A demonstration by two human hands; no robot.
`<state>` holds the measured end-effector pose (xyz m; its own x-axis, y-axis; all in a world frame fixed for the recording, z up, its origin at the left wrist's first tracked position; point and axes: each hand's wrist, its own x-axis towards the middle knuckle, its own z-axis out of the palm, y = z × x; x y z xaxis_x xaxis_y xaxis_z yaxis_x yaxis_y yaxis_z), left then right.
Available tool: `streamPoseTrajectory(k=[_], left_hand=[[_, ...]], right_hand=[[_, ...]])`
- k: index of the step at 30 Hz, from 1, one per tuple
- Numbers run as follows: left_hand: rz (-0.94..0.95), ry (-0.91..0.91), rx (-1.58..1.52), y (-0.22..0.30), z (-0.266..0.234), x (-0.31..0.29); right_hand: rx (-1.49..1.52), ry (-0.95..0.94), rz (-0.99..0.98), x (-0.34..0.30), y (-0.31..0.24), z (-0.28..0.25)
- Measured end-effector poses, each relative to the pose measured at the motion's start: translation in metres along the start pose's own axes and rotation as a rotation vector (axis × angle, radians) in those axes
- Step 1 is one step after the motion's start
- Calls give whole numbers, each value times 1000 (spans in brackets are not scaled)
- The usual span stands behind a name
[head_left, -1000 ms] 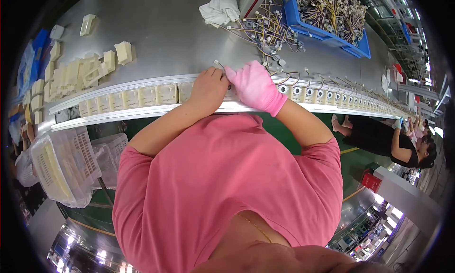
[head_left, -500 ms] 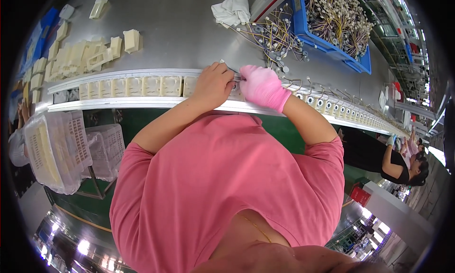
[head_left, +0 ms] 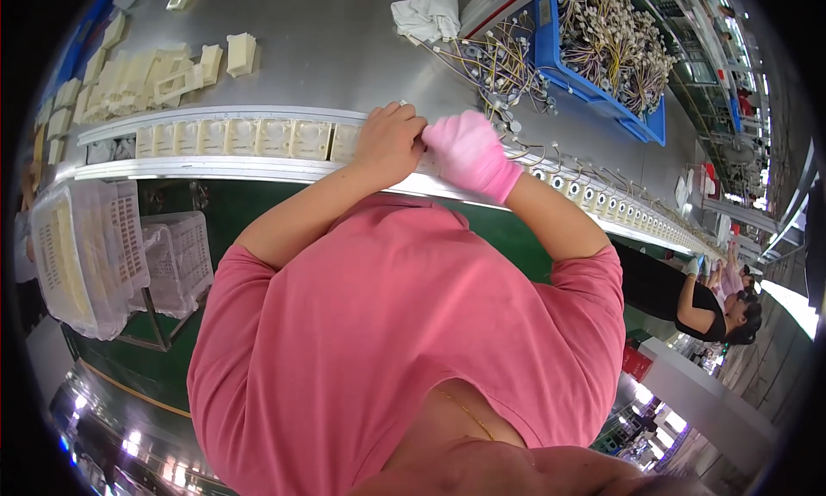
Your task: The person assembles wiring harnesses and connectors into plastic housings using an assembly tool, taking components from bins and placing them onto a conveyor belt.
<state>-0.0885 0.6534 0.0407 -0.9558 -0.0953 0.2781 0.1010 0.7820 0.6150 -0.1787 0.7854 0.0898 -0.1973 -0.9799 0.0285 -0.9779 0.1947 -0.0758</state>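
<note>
My bare left hand (head_left: 391,143) and my right hand (head_left: 469,154), in a pink glove, meet over a metal rail track (head_left: 258,169). Both have their fingers curled and pressed close together. Whatever they pinch is hidden, though a small pale tip shows just beyond the left fingers. Left of my hands, a row of square cream plastic housings (head_left: 274,137) sits between the rails. To the right, more housings (head_left: 588,193) with dark round centres and wires continue along the track.
Loose cream plastic frames (head_left: 138,93) lie on the metal table at left. At far right are a tangle of wired connectors (head_left: 508,70), a blue bin (head_left: 594,87) of wires and a white cloth (head_left: 428,14). Plastic crates (head_left: 90,255) stand at lower left; a co-worker (head_left: 688,298) is at right.
The view has shifted slightly. My hands stay at the same part of the track, and the right glove has closed in against the left fingers.
</note>
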Motion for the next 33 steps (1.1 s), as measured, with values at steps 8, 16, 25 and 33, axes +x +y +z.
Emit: streamPoseTrajectory(k=[8,16,25,33], left_hand=[[-133,8,-8,9,1,3],[-48,34,-48,4,3,-3],[35,34,-53,3,0,-4],[49,32,-82,3,1,-2]], right_hand=[[47,-61,-10,3,11,-8],[-81,-125,23,-3,5,-6],[14,-71,209,-9,0,-7],[216,-224,309,11,5,-20]])
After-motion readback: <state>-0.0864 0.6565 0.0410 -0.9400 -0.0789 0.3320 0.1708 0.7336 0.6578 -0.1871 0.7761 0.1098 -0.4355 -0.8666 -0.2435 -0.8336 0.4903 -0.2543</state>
